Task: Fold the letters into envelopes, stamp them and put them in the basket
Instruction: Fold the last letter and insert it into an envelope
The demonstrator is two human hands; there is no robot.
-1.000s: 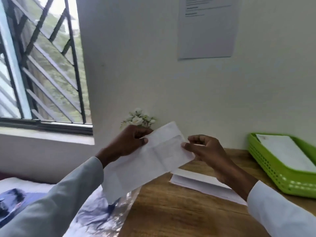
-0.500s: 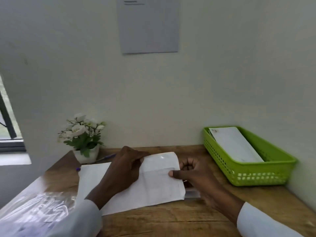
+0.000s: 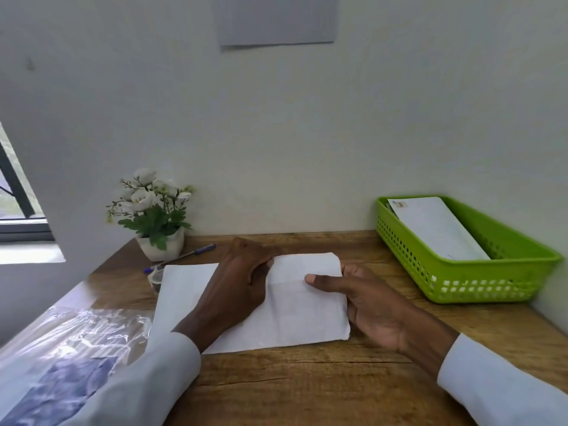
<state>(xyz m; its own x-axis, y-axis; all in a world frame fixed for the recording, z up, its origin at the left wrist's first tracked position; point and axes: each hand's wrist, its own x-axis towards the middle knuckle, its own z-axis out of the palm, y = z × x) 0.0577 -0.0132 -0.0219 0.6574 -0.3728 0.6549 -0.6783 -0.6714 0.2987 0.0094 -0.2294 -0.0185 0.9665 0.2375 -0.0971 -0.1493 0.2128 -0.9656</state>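
At the middle of the wooden table (image 3: 307, 388), the left hand (image 3: 236, 287) and right hand (image 3: 372, 305) each pinched a white paper envelope (image 3: 304, 312). It had been held in the air a second earlier and now lay lowered, apparently unstamped. In the far right corner, one stamped white envelope (image 3: 436, 229) already lay in the green plastic basket (image 3: 461, 287).

No readable text; stamp (image 3: 399, 205) on envelope (image 3: 439, 232) in basket (image 3: 491, 284) possibly printed, too small.

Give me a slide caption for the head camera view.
Left hand and right hand hold a white envelope on the desk near a green basket.
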